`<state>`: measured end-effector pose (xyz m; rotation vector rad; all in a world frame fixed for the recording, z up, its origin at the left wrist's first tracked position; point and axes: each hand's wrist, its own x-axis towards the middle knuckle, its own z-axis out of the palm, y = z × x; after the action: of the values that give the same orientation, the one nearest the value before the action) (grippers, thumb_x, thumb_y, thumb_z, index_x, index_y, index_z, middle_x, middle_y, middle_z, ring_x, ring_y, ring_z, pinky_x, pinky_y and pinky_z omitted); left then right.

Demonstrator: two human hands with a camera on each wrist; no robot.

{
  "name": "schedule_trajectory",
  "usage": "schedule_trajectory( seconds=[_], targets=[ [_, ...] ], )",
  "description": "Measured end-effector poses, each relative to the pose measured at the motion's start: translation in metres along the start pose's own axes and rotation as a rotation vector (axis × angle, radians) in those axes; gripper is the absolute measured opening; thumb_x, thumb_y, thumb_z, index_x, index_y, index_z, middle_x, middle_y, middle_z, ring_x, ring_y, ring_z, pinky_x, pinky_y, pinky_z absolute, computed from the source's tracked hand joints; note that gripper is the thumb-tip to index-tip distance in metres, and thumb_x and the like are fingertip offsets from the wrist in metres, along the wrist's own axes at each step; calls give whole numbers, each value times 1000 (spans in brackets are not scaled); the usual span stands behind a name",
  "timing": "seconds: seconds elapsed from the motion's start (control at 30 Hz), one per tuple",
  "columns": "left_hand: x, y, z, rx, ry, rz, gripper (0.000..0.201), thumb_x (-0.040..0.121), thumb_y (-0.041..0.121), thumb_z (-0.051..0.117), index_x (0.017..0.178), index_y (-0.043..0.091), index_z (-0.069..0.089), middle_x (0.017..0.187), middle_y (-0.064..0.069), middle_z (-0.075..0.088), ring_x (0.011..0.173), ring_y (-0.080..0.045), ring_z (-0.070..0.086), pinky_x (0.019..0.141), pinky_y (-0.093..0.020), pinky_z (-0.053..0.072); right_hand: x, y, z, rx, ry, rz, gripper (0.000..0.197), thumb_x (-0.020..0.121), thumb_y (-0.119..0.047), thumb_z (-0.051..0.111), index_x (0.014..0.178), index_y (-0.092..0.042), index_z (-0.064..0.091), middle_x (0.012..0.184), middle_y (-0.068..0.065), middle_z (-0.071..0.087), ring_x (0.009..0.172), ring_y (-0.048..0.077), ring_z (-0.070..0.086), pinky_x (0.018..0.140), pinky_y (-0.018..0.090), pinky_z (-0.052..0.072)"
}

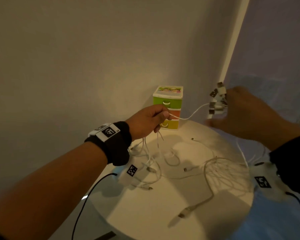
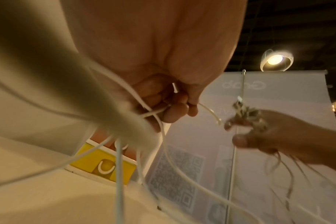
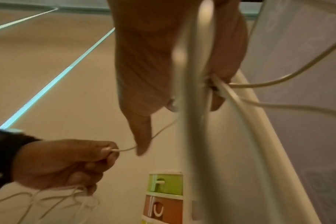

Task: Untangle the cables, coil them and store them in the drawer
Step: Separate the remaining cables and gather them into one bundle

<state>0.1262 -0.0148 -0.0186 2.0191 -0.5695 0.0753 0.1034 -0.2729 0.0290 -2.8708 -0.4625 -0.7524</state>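
My left hand [image 1: 152, 118] is raised above the table and grips several white cables [image 1: 151, 153] that hang from its fist down to the tabletop. One white cable [image 1: 190, 116] runs from its thumb and finger across to my right hand [image 1: 232, 108]. That hand holds a bundle of USB plug ends [image 1: 217, 98] up high, with its thumb stretched out. The cords from this bundle trail down to the table [image 2: 286, 181]. Behind the left hand stands a small drawer unit [image 1: 168, 97] with green, orange and yellow drawers, all closed.
The round white table [image 1: 163, 213] carries loose cable loops [image 1: 223, 170] and a big plug end [image 1: 185, 213] near the front. A wall and a white banner stand close behind the drawer unit. Black wires hang from both wrist cameras.
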Motion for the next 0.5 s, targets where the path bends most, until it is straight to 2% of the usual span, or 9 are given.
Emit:
schedule_trajectory(
  seconds=[0.07, 0.13, 0.17, 0.2, 0.27, 0.3, 0.37, 0.43, 0.5],
  targets=[
    [2, 0, 7, 54, 10, 2, 22, 101, 23, 43, 100, 9, 60, 92, -6, 59, 62, -16, 49, 62, -27, 47, -6, -19, -6, -47, 114, -127, 73, 66, -66, 70, 108, -10, 50, 114, 6, 45, 72, 23, 54, 61, 35, 52],
    [3, 2, 13, 68, 7, 27, 19, 101, 25, 45, 98, 15, 62, 91, -3, 59, 62, -16, 50, 61, -27, 48, -10, -37, -12, -123, 206, -328, 58, 76, -57, 64, 109, -12, 51, 124, 5, 46, 59, 20, 51, 47, 34, 51],
    [4, 4, 15, 61, 2, 49, 20, 100, 24, 46, 97, 14, 62, 87, -1, 59, 60, -16, 50, 60, -27, 48, -10, -45, -10, -147, 193, -386, 47, 80, -50, 62, 109, -14, 53, 127, 4, 49, 58, 21, 55, 46, 33, 50],
    [5, 6, 18, 44, -6, 72, 19, 100, 21, 46, 95, 13, 63, 83, -1, 59, 60, -18, 51, 59, -27, 47, -10, -53, -7, -148, 139, -408, 40, 83, -46, 60, 111, -18, 54, 127, 2, 53, 64, 24, 61, 51, 33, 51],
    [6, 9, 21, -74, -52, 108, 18, 97, 13, 48, 87, 15, 62, 78, -8, 57, 63, -21, 51, 57, -28, 45, -8, -66, 1, -88, -8, -355, 32, 87, -46, 57, 114, -28, 55, 119, -2, 62, 89, 25, 65, 67, 32, 48],
    [6, 10, 22, -148, -84, 123, 20, 95, 9, 48, 84, 18, 61, 77, -8, 56, 63, -21, 51, 56, -29, 44, -6, -69, 7, -62, -62, -316, 29, 89, -44, 55, 114, -30, 55, 113, -2, 65, 94, 24, 64, 69, 29, 43],
    [5, 11, 22, -212, -87, 137, 23, 96, 4, 47, 86, 18, 63, 75, -5, 55, 61, -19, 49, 55, -29, 42, -3, -71, 15, -71, -107, -269, 23, 91, -36, 53, 113, -30, 54, 101, 2, 66, 89, 27, 63, 66, 28, 38],
    [5, 10, 18, -185, 3, 118, 17, 99, 8, 46, 96, 4, 63, 75, -5, 54, 56, -14, 47, 52, -22, 42, 0, -67, 18, -103, -125, -227, 25, 91, -24, 51, 115, -28, 51, 88, 4, 60, 83, 30, 62, 61, 30, 37],
    [3, 6, 14, -158, 31, 104, 18, 99, 15, 49, 87, 5, 58, 68, -5, 51, 50, -11, 44, 50, -18, 40, 2, -60, 18, -33, -117, -205, 25, 88, -15, 50, 111, -23, 51, 80, 2, 53, 80, 32, 61, 60, 31, 39]
  ],
)
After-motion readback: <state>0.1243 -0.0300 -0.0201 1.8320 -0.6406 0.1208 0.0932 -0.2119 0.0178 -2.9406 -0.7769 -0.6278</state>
